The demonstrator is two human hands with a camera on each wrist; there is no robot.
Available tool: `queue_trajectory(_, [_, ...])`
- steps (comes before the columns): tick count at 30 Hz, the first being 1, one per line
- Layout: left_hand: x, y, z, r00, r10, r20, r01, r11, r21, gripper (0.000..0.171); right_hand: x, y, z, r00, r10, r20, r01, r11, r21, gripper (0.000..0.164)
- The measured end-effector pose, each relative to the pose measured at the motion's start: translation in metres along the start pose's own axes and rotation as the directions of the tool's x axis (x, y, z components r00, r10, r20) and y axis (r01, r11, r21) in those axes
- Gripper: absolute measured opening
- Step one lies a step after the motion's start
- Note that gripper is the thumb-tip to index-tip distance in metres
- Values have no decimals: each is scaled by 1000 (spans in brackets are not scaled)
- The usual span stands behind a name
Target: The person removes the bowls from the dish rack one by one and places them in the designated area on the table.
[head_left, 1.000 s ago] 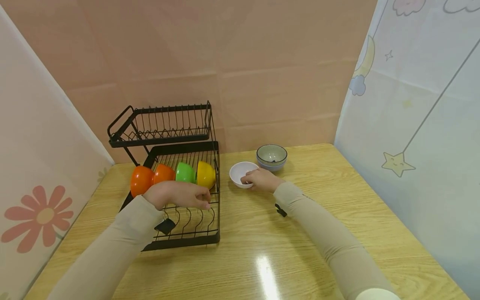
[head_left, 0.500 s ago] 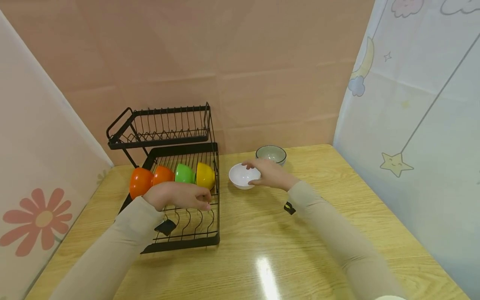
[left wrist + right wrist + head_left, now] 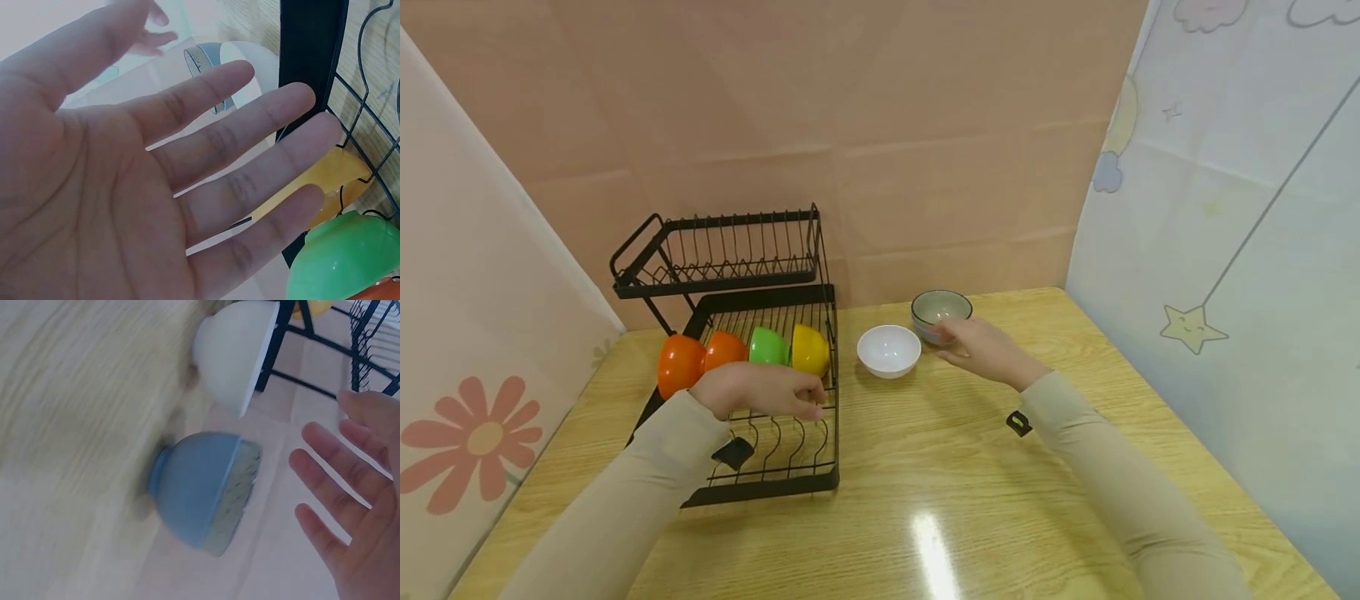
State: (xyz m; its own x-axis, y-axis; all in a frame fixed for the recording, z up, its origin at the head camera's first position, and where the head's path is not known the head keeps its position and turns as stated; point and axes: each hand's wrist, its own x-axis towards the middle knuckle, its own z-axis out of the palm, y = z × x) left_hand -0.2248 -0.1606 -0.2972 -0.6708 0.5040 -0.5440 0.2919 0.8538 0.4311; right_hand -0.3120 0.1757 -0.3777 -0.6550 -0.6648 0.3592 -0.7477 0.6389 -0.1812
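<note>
My right hand [image 3: 988, 350] hovers at the near right side of two nested bowls, its fingers spread and holding nothing. A patterned grey-green bowl [image 3: 234, 500] sits inside a blue bowl [image 3: 194, 487]. Left of them, a white bowl [image 3: 889, 352] stands upright on the table. My left hand [image 3: 767, 390] is over the lower tier of the black dish rack [image 3: 760, 483], palm bare and fingers loose. Behind it, two orange bowls [image 3: 679, 365], a green bowl [image 3: 767, 343] and a yellow bowl [image 3: 810, 348] stand on their sides in a row.
The rack's upper tier [image 3: 737, 279] holds no dishes. Wooden table [image 3: 985, 517] extends in front of and to the right of the bowls. A pink cloth [image 3: 940, 167] hangs behind, with printed white cloths [image 3: 1247, 275] at both sides.
My right hand has left the white bowl, its fingers opening, and moved right to the nested bowls. The white bowl stays in place. My left hand has barely moved.
</note>
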Motion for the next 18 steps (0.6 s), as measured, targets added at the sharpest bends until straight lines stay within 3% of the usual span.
queue_trajectory(6, [1,-1,0,1000,21,-4,-21,999,38,38,-14,18,6,992,73,105,-71,997,-19,13])
queue_trajectory(10, [0,0,1,1000,20,-2,-20,999,43,38,-18,23,8,976,113,188,-115,993,0,11])
queue_trajectory(18, [2,-1,1,1000,24,-2,-24,998,59,38,-20,29,9,911,157,381,-203,976,83,13])
